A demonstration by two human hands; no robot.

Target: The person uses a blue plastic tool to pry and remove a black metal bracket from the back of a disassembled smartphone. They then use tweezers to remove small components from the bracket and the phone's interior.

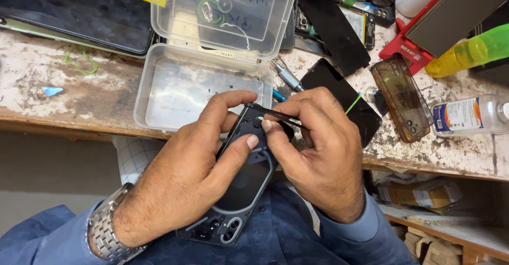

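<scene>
My left hand (pixel 185 175) grips a dark opened phone (pixel 241 185) with its back cover off, thumb across the middle and forefinger curled over the top edge. The camera end points toward my lap. My right hand (pixel 318 148) pinches thin black tweezers (pixel 275 115), whose tips touch a small part near the phone's upper edge. A metal watch (pixel 106 233) sits on my left wrist. Both hands hover just off the front edge of the workbench (pixel 69 93).
An open clear plastic box (pixel 175 87) lies behind my hands. Black phone screens (pixel 334 29), a smoky phone case (pixel 400 98), a screwdriver (pixel 289 77), a clear bottle (pixel 472 115), a yellow-green bottle (pixel 472 53) and a red stand (pixel 411 50) crowd the right side.
</scene>
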